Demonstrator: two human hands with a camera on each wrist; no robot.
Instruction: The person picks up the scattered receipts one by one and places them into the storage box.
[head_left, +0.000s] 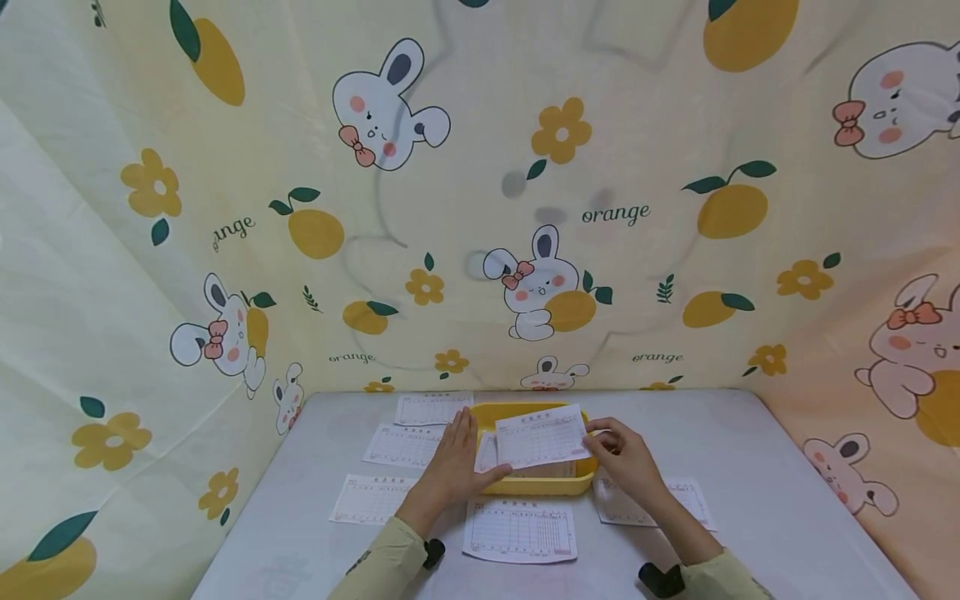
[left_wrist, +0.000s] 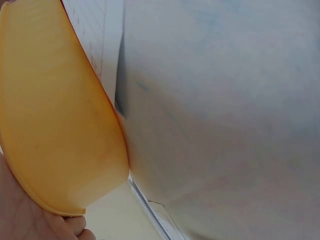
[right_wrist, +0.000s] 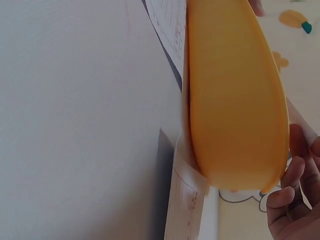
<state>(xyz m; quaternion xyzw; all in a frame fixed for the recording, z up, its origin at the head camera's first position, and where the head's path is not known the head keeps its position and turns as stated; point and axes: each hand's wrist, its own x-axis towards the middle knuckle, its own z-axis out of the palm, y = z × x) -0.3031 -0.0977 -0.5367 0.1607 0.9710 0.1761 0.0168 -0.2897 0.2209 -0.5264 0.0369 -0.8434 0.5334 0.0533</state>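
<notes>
A yellow plastic basket (head_left: 536,486) stands on the table; its side fills much of the left wrist view (left_wrist: 60,110) and the right wrist view (right_wrist: 235,100). Above it, tilted, is a white printed form slip (head_left: 542,435). My right hand (head_left: 626,458) pinches this slip's right edge between thumb and fingers. At the basket's left side rests my left hand (head_left: 453,467), its fingers stretched along the rim and its thumb reaching over the front edge near the slip. More paper (head_left: 486,452) shows inside the basket, partly covered by the held slip.
Similar slips lie around the basket: a back left one (head_left: 433,409), a left one (head_left: 397,446), a front left one (head_left: 367,500), a front one (head_left: 520,531) and a right one (head_left: 690,500) partly under my right arm. A patterned curtain (head_left: 465,208) hangs behind the table (head_left: 757,450).
</notes>
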